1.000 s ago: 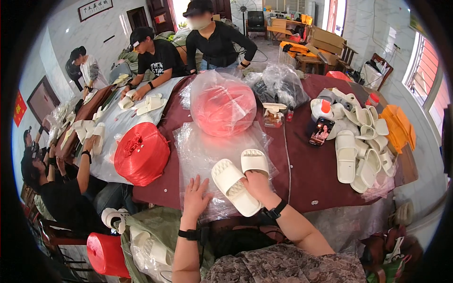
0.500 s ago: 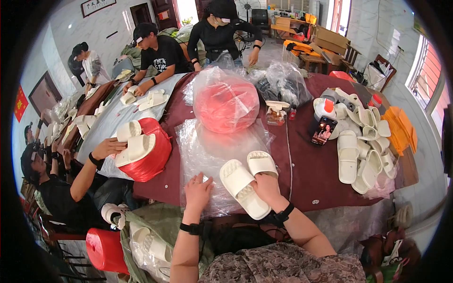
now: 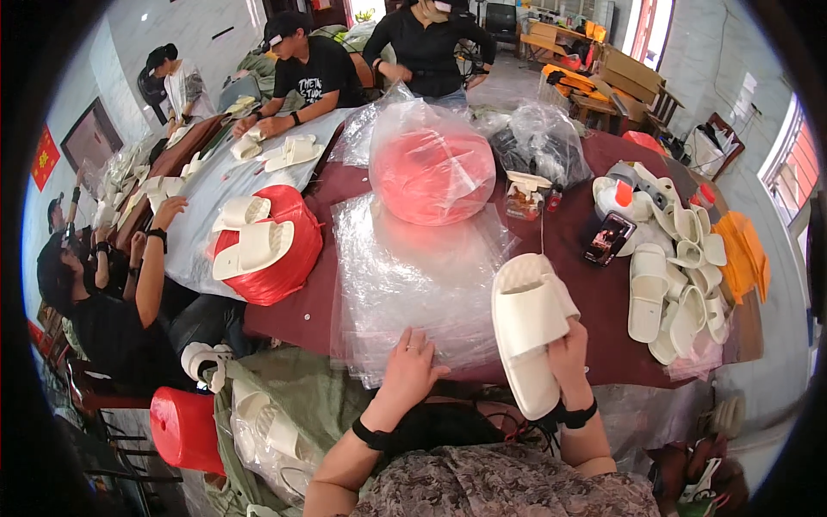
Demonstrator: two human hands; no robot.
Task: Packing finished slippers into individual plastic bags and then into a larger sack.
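Note:
My right hand (image 3: 568, 360) grips a pair of cream slippers (image 3: 527, 345) at the right of the bag stack, held upright above the table's near edge. The front slipper mostly covers the other one, and my fingers are partly hidden behind them. My left hand (image 3: 411, 366) lies on the near edge of a stack of clear plastic bags (image 3: 413, 276), fingers stretched out and thumb apart, holding nothing that shows. At the far end of the stack sits a large red bundle (image 3: 435, 177) under clear plastic.
Two cream slippers (image 3: 258, 246) rest on a red roll (image 3: 297, 276) at the left. At the right stand a phone (image 3: 610, 239) and a pile of slippers (image 3: 680, 293). Below left are a red stool (image 3: 183, 431) and a green sack (image 3: 293, 388). Several people work around the tables.
My right hand has moved right and turned the slippers more upright. My left hand has slid right along the bags' near edge. A co-worker's hand has left the slippers on the red roll.

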